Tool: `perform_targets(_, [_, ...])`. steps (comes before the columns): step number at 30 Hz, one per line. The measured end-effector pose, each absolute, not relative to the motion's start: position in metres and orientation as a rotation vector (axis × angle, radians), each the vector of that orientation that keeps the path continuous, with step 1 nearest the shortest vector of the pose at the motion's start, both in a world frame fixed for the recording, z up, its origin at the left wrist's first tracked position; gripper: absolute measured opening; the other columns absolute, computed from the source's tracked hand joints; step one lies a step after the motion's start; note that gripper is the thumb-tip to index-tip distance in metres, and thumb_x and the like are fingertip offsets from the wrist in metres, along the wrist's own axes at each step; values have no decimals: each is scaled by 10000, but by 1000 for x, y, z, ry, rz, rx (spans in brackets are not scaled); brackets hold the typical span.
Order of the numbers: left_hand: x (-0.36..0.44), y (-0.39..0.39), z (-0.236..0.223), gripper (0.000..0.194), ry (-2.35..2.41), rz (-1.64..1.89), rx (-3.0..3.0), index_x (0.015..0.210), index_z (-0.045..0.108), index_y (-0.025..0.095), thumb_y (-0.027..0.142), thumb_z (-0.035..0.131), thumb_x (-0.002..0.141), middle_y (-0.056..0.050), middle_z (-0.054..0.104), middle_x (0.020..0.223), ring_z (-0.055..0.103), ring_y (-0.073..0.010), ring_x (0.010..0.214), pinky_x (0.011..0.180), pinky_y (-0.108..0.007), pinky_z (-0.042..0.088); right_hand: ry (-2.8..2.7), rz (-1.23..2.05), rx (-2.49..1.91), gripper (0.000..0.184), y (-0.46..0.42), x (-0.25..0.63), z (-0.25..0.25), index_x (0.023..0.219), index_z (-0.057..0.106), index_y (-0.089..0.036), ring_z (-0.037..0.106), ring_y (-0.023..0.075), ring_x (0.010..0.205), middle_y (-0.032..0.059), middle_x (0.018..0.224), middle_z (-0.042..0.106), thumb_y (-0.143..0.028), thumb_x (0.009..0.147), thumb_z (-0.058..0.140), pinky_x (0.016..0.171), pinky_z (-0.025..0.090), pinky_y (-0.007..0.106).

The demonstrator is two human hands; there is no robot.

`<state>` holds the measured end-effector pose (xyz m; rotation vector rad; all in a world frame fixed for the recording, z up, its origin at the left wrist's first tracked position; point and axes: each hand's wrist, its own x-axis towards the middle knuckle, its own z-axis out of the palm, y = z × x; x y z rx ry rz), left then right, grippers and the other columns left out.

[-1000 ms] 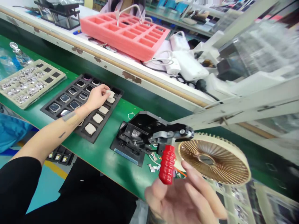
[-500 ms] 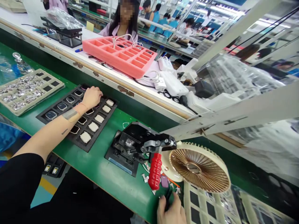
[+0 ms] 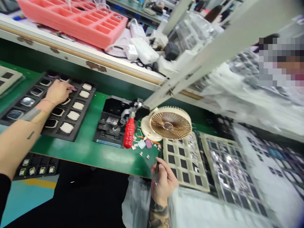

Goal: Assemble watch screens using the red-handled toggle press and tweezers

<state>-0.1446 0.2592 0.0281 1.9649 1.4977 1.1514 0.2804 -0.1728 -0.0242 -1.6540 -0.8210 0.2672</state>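
My left hand (image 3: pixel 58 91) is over a black foam tray (image 3: pixel 75 123), its fingertips pinching a small purple-edged piece (image 3: pixel 72 89). Dark rounded-square watch screens (image 3: pixel 28 101) fill some of the tray's slots, and pale rounded-square pieces (image 3: pixel 73 115) lie in the right-hand column. Low on the right, my right hand (image 3: pixel 165 178) is closed around slim dark tweezers (image 3: pixel 156 172). Between my hands stands a black clamping fixture (image 3: pixel 109 129) with a red handle (image 3: pixel 129 133).
A cream fan (image 3: pixel 170 123) stands right of the fixture, with small scraps (image 3: pixel 141 154) before it. Beige parts trays (image 3: pixel 205 177) lie at right. A pink foam tray (image 3: pixel 71 23) sits on the raised shelf. Another black tray (image 3: pixel 46 163) is below the bench edge.
The view has swung right and down. My left hand has come up slightly, and a purple-edged piece now shows at its fingertips. My right hand, still with the tweezers, shows more fully.
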Motion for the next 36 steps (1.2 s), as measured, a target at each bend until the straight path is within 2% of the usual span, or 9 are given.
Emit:
perform_targets(3, [-145,240,37,310,1673,1054,2030,1041,838,79,354,787,908,45,763,796,676,-150,938,1249,-560,415,-826,461,-1443,336,-179,254,-22,1253,802,-193,760,209,774,66,921,785,-420,1023,710,704,624,346])
perform_targets(6, [-136,179,49,492,1710,1172,1926,1248,800,128,537,638,1029,37,844,1038,758,-128,948,1076,-461,570,-953,388,-1603,212,-175,230,-18,1173,838,-211,762,189,846,62,974,801,-308,993,782,783,630,330])
perform_targets(8, [-119,118,53,526,1472,1269,1713,1416,729,230,554,725,1002,34,864,1136,805,-159,905,929,-408,648,-1025,309,-1620,124,-165,218,-13,1068,860,-209,754,185,856,65,963,803,-269,1001,775,780,616,322])
perform_targets(10, [-96,55,53,605,1355,1372,1565,1520,660,370,484,835,953,63,875,1032,830,-199,851,825,-389,675,-1014,289,-1505,108,-152,208,-5,1053,857,-219,741,176,820,46,910,778,-233,1014,757,743,605,316])
perform_targets(14, [-44,-30,37,421,1110,1098,1380,1419,714,307,398,790,1015,-26,878,1024,844,-246,831,794,-417,688,-904,440,-1209,158,-125,187,12,1153,812,-247,724,152,707,19,913,733,-196,1019,745,619,604,300])
perform_targets(18, [-16,-43,24,437,961,948,1220,1428,685,213,415,751,1046,-63,859,915,827,-233,769,746,-364,662,-1037,512,-1166,162,-111,166,15,1139,813,-245,814,233,946,88,1114,814,-167,1011,750,740,714,395])
perform_targets(21, [-15,-43,25,426,926,940,1231,1445,680,224,390,738,1057,-59,861,965,826,-219,797,782,-350,655,-1141,484,-1164,218,-107,156,12,1181,807,-245,826,236,939,77,1097,840,-128,1011,737,820,728,443])
perform_targets(31, [-16,-52,26,417,899,937,1274,1472,687,218,341,709,1075,-55,868,991,827,-213,829,876,-357,675,-1240,428,-1196,219,-99,154,18,1152,803,-233,836,234,895,74,1066,854,-95,1002,721,813,726,442])
perform_targets(36, [-18,-50,24,421,920,942,1287,1464,729,234,346,723,1058,-55,872,999,837,-229,832,862,-371,687,-1102,539,-1250,63,-92,149,18,1069,786,-197,829,223,832,88,1005,845,-218,1027,743,732,716,387])
